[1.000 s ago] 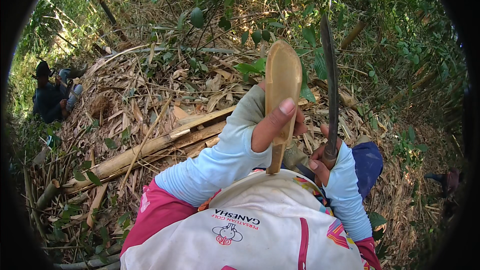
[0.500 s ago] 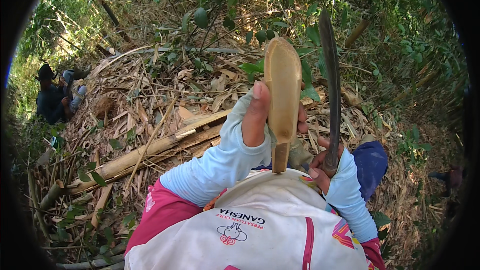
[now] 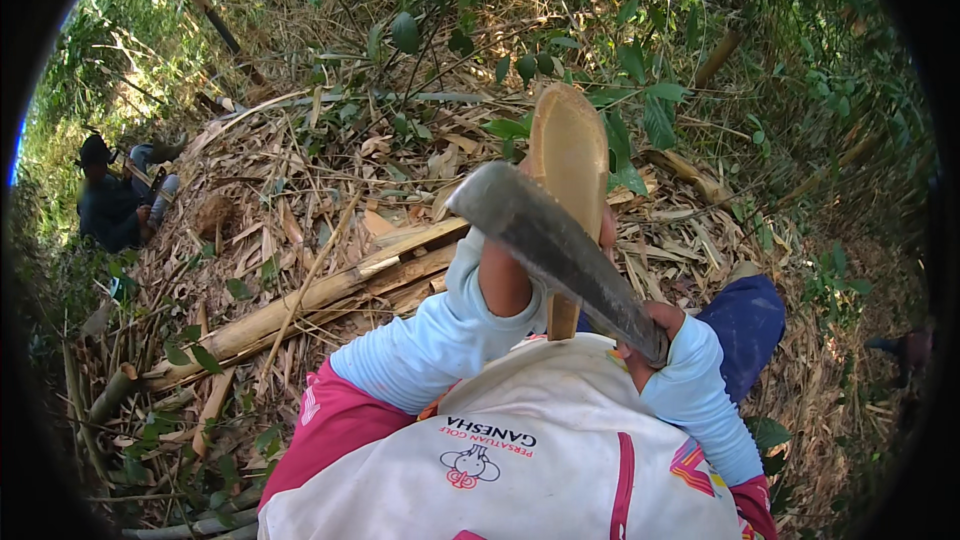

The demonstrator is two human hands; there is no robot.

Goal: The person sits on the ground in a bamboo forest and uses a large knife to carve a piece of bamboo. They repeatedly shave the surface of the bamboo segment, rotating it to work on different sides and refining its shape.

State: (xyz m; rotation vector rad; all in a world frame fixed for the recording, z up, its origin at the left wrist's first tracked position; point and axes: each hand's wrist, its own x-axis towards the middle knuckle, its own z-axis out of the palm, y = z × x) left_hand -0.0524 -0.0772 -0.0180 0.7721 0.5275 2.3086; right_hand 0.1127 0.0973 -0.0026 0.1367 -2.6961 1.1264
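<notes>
1. The left hand [image 3: 503, 278] was wrapped round a spoon-shaped bamboo piece [image 3: 568, 155]; some of its fingers showed past the right edge, but the machete hid much of the grip.
2. The bamboo piece stood nearly upright in front of the belly, wide round end up and thin end down by the white shirt [image 3: 570, 420]; I could not tell if it touched the cloth; its hollow side faced the person, and that likely made the inside easy to see.
3. The right hand [image 3: 666, 316] was curled tight round the low end of the machete [image 3: 560, 245], down near the shirt; holding it there likely kept those fingers away from the blade.
4. The blade slanted up to the left, across the front of the bamboo piece; its tip was in front of the left hand's side; I could not tell if blade and bamboo touched.
5. Both hands were close to the body, maybe because that helped keep the two things steady.
6. Split bamboo poles [image 3: 300, 305] lay on the dry leaves [image 3: 340, 155], past the left arm and apart from both hands; another person [image 3: 115, 200] was far off to the left.
</notes>
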